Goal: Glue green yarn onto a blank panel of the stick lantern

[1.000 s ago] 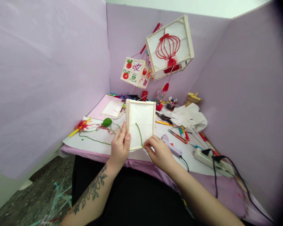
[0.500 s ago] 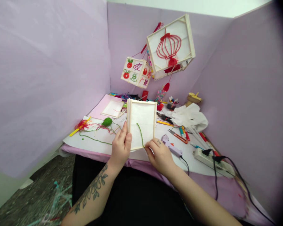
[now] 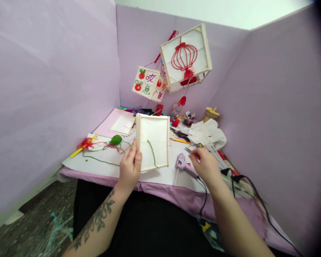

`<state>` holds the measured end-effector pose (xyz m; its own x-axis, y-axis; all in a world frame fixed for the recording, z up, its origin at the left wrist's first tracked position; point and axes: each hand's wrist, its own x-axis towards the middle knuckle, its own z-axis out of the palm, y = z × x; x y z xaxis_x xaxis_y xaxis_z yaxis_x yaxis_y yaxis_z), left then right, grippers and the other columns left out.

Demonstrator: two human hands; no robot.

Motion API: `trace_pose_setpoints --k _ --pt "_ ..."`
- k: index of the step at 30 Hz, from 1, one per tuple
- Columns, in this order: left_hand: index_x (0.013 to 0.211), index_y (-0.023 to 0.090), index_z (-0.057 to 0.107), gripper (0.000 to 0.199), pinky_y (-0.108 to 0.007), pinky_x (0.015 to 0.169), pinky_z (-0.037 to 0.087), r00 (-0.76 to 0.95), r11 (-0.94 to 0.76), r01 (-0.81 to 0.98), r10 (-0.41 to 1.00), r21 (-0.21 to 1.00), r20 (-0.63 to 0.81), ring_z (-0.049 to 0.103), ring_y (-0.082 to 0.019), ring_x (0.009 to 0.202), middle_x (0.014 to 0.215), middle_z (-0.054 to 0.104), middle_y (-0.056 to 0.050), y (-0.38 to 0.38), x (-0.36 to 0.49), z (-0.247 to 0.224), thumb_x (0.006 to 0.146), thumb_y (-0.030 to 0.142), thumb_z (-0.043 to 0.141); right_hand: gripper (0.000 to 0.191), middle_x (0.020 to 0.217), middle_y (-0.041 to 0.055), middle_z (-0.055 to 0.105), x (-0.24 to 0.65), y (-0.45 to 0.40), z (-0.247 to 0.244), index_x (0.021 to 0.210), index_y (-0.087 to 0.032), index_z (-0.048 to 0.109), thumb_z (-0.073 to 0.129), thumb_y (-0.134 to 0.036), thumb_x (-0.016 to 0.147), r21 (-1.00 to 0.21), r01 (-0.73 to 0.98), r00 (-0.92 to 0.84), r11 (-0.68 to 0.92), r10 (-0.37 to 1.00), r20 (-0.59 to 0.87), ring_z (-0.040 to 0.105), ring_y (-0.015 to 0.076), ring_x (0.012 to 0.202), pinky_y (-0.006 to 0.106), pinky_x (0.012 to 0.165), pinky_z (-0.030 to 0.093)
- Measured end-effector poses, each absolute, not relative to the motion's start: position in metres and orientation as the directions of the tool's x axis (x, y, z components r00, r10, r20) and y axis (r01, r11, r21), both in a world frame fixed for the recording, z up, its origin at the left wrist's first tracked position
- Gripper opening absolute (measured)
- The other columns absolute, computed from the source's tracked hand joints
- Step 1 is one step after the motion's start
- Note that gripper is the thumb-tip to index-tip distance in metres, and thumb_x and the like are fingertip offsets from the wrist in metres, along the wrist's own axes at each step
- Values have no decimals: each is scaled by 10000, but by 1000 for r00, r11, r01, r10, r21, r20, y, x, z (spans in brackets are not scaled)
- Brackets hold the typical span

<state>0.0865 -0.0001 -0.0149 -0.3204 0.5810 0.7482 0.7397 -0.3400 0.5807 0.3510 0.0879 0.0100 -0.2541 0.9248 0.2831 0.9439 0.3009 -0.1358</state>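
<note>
My left hand grips the left side of a wooden-framed box with white mesh panels, holding it upright above the table edge. A short piece of green yarn runs in a slight curve down the front panel to its bottom rail. Away from the box, my right hand is over a pair of scissors, its fingers curled in. Only the blades show past the fingers, so whether they grip the handles is hidden. Close by on the left lies a lilac glue gun.
A green yarn ball and tangled red yarn lie at left, near a flat framed panel. Decorated lanterns hang at the back. Crumpled white cloth and a power strip with black cables lie at right.
My right hand has left the yarn end at the box's bottom edge and moved right, over the scissors. My left hand still holds the box. The view has shifted slightly to the right.
</note>
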Motion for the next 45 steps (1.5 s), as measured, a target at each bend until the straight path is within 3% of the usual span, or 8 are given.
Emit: trace_pose_setpoints --k 4,10,13,17,23,29,35,45 --pt "1416 116 467 480 -352 919 519 -328 -339 739 574 582 750 633 -239 1103 1223 656 -176 1 88 -14 982 317 419 230 1010 199 675 373 148 -5 1081 -53 623 492 -133 909 -46 988 -143 148 985 97 636 259 953 360 809 466" --pt "1419 121 461 471 -339 960 502 -308 -349 742 580 572 754 611 -229 1157 1265 638 -169 -3 88 -13 985 297 418 282 1077 68 651 372 187 -26 1101 -138 612 581 -358 926 20 999 -41 43 995 -89 636 185 949 404 852 523" --pt "1415 104 463 476 -342 964 500 -319 -338 741 582 579 748 603 -235 1173 1260 639 -176 -4 87 -14 985 303 416 218 990 106 679 374 190 -22 975 -113 649 632 -307 878 -11 999 -50 49 990 -134 648 195 878 357 788 515" --pt "1424 129 455 472 -349 977 496 -322 -331 741 587 584 742 593 -232 1188 1290 625 -162 -3 87 -14 988 307 409 217 974 214 688 373 168 1 932 -83 634 510 -260 914 -97 991 -93 89 995 -38 656 255 896 334 736 471" --pt "1428 122 443 476 -325 931 512 -301 -362 746 567 560 767 628 -213 1097 1223 652 -159 -2 92 -13 989 301 412 306 892 61 720 351 84 43 1203 -170 472 305 -293 978 -373 774 -492 511 857 152 664 163 709 258 623 446" --pt "1442 126 419 486 -307 854 524 -263 -350 766 595 539 760 639 -201 968 1081 676 -142 -4 99 -14 996 317 386 259 807 40 734 319 26 42 941 -230 650 441 -381 921 -22 791 -590 611 773 233 678 208 694 278 547 309" --pt "1452 128 398 493 -299 809 530 -223 -355 775 621 523 751 632 -194 890 999 661 -123 -7 105 -15 1001 325 360 352 647 23 714 306 16 33 672 -237 667 493 -447 892 57 866 -497 497 840 216 679 199 623 283 515 214" --pt "1457 131 386 499 -298 806 538 -199 -358 787 623 502 756 639 -197 904 1010 656 -133 -7 108 -16 1004 335 351 346 649 48 721 299 21 36 691 -248 706 505 -450 888 138 866 -497 480 856 139 667 196 594 281 495 193"
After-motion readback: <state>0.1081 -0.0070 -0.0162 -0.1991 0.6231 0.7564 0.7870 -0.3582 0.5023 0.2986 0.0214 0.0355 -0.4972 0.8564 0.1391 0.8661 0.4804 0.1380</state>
